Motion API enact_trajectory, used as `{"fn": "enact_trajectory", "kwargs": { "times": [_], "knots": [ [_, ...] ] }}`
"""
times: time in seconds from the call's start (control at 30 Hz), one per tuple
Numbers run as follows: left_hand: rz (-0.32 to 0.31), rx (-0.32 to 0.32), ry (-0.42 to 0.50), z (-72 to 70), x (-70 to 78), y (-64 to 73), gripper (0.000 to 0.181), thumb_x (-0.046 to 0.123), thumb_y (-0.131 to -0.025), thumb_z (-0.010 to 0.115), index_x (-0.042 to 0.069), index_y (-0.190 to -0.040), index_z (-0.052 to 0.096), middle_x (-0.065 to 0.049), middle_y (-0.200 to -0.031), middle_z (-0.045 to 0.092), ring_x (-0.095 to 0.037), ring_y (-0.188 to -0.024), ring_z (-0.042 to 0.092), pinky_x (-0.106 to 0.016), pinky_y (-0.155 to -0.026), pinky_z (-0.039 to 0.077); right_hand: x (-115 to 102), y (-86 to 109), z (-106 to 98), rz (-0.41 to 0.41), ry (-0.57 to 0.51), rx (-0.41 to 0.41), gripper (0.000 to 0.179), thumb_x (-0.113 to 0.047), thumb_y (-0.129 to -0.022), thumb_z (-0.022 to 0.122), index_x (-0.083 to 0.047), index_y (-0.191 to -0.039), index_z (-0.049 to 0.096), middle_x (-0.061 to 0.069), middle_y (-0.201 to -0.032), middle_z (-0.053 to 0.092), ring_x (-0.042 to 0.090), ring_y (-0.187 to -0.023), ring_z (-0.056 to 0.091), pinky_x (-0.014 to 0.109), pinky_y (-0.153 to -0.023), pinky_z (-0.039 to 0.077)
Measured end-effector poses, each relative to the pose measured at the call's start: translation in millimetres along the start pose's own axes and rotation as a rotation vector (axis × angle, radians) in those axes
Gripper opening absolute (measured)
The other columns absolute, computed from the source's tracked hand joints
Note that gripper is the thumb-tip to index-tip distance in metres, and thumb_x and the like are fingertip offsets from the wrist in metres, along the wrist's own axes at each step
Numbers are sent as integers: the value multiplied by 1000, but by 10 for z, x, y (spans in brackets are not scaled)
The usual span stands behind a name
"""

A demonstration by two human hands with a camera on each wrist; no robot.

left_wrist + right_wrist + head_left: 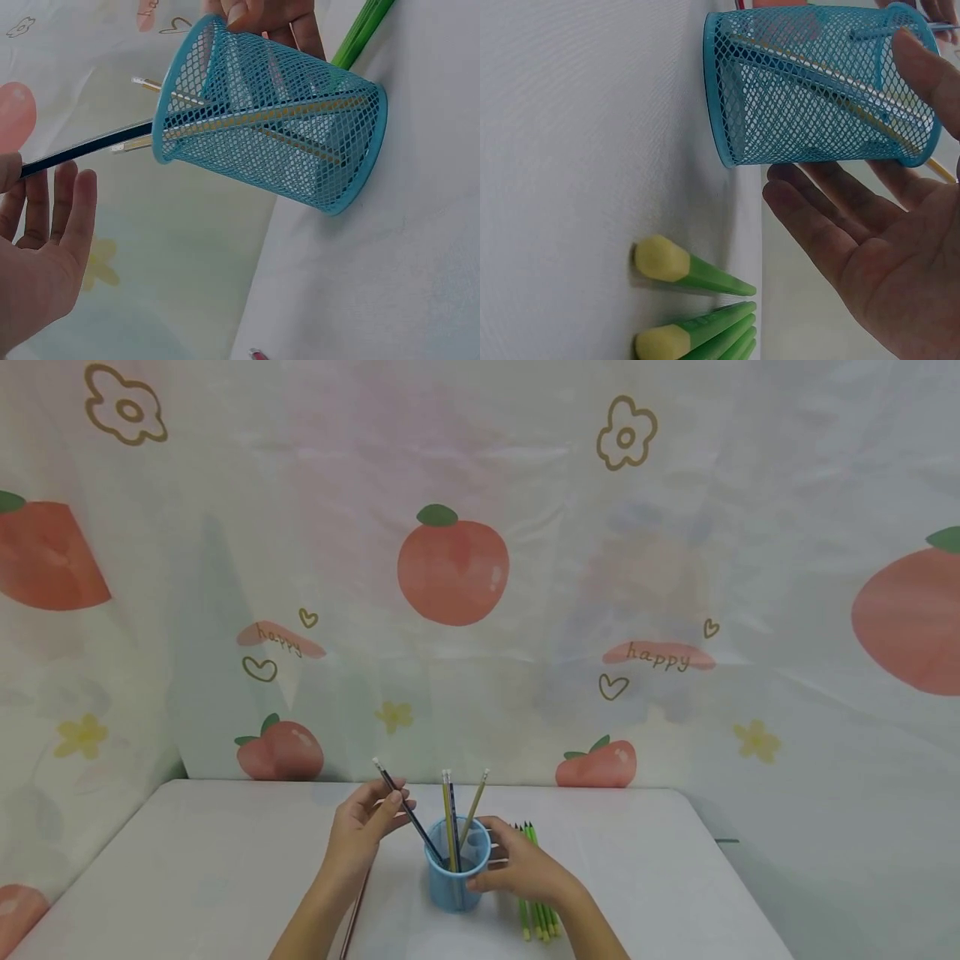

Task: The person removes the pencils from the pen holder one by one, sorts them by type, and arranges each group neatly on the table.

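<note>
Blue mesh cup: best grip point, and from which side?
I'd take the blue mesh cup by its upper wall from the right, thumb in front, fingers behind, like the right hand. It stands upright, its round wall suits wrapping, and pencils jut from its mouth, so coming from above looks awkward. The left hand, pinching a dark pencil, crowds the left.

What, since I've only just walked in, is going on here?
A person's left hand pinches a dark pencil, its lower end inside the blue cup, while the right hand holds the cup. Other pencils stand in the cup, and green pencils lie on the table, right of the cup.
</note>
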State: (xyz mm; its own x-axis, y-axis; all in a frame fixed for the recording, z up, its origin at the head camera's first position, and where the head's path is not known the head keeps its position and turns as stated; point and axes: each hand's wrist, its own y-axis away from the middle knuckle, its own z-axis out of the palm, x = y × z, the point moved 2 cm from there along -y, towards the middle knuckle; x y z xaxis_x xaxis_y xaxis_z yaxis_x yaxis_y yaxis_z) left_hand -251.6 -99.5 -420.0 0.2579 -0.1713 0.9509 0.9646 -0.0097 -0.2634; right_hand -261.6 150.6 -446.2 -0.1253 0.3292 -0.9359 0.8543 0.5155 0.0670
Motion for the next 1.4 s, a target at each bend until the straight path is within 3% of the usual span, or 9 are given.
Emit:
{"fn": "enact_trajectory", "kwargs": {
  "times": [0.5, 1.17, 1.4],
  "knots": [
    [75, 107, 47, -95, 176, 36, 33, 18, -101, 59, 1, -129, 55, -10, -110, 61, -16, -98, 70, -36, -90, 60, 0, 7, -6, -8, -8, -23, 79, -18, -80, 84, -10, -147, 42, 16, -139, 55, 41, -126, 54, 55, -100, 53],
    [-16, 141, 28, -241, 184, 8, 36, 27, -101, 60, 5, -129, 54, -5, -111, 64, -16, -100, 68, -34, -88, 60, -34, 24, 9, -20, -17, -23, 79, -12, -81, 82, -7, -148, 40, 15, -140, 55, 42, -127, 53, 56, -101, 52],
    [-13, 126, -82, -332, 181, -10, 33, 26, -102, 59, 4, -126, 56, -5, -110, 66, -17, -99, 70, -31, -89, 60, -25, 14, 4, -26, -18, -21, 80, -13, -81, 83, -8, -148, 40, 16, -140, 54, 43, -127, 53, 56, -100, 52]
  ]
}}
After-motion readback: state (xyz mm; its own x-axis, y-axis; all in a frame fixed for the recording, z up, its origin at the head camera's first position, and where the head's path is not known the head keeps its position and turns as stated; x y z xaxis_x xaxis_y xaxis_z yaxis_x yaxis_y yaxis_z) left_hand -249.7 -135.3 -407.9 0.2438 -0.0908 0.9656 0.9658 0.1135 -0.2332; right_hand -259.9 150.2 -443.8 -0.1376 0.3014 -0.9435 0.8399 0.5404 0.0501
